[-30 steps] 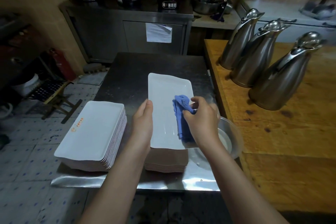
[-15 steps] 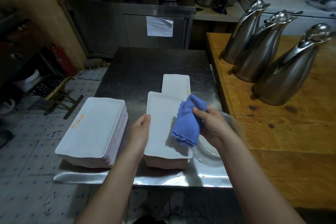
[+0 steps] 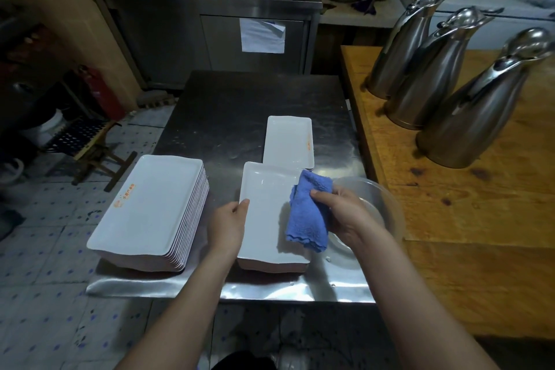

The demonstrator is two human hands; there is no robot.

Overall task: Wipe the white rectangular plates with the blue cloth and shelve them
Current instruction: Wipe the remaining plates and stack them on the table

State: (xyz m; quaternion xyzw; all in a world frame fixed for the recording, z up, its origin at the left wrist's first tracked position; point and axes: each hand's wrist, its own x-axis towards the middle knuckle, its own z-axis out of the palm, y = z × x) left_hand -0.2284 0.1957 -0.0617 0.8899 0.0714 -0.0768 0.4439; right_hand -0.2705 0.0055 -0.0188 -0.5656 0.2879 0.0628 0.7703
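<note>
The top plate (image 3: 264, 210) lies face up on a short stack at the near edge of the steel table (image 3: 240, 99), and the blue cloth (image 3: 307, 213) hangs over its three o'clock side, bunched and folded rather than spread. The right hand (image 3: 345, 213) grips the cloth with curled fingers and the thumb across the fold. The left hand (image 3: 228, 224) holds the plate's nine o'clock rim, thumb on top and fingers loosely curled along the edge; whether they reach underneath cannot be told. The step looks like the start of wiping this plate. To do it well, the cloth should probably be flattened under the palm so more of it meets the surface, then drawn in long strokes from the twelve o'clock end toward six o'clock, taking in the raised rim and corners where water tends to sit. The left hand should keep the rim pinned so the plate does not skate on the one beneath. At twelve o'clock, just beyond, a single plate (image 3: 288, 141) lies alone on the table. At nine o'clock stands a taller stack (image 3: 150, 204). At three o'clock, just beside the right wrist, sits a clear bowl (image 3: 387, 204) that a wide stroke could knock. Farther off at two o'clock, steel jugs (image 3: 450, 69) stand on a wooden counter (image 3: 480, 219).
</note>
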